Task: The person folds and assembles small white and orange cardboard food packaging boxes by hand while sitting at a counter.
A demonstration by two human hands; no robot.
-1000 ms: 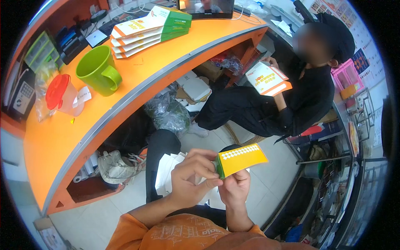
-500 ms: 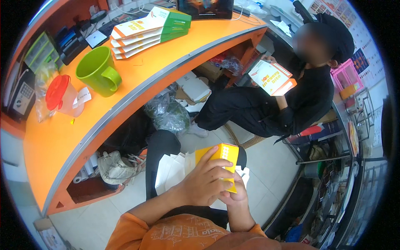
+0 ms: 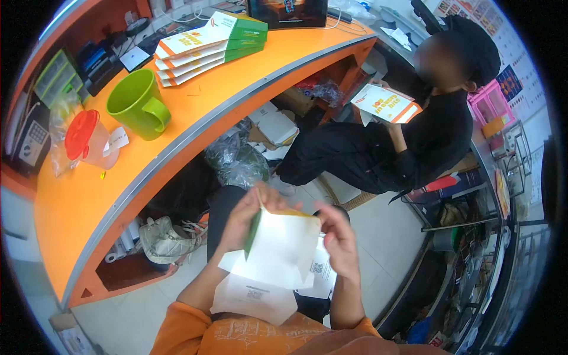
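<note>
A partly unfolded cardboard carton (image 3: 287,239) is held up over my lap, its plain white inside showing and a green panel on its left side. My left hand (image 3: 239,216) grips that left side, with the fingers at the top corner. Beside the carton's right edge is my right hand (image 3: 340,245), somewhat blurred, its fingers apart; whether a fingertip touches the edge is hard to tell. Below the carton, white flat cardboard (image 3: 254,299) with a small printed square rests on my lap, and more cardboard (image 3: 319,272) lies to the right.
An orange counter (image 3: 195,118) curves along the left, bearing stacked cartons (image 3: 207,47), a green mug (image 3: 139,103) and a red-lidded cup (image 3: 89,139). Across from me a seated person in black holds another carton (image 3: 384,103). Shelves (image 3: 461,284) line the right side.
The yellow side of the carton has turned away, and its white inside now shows. My hands have parted, left to the left side, right to the right. The other person's carton has tilted.
</note>
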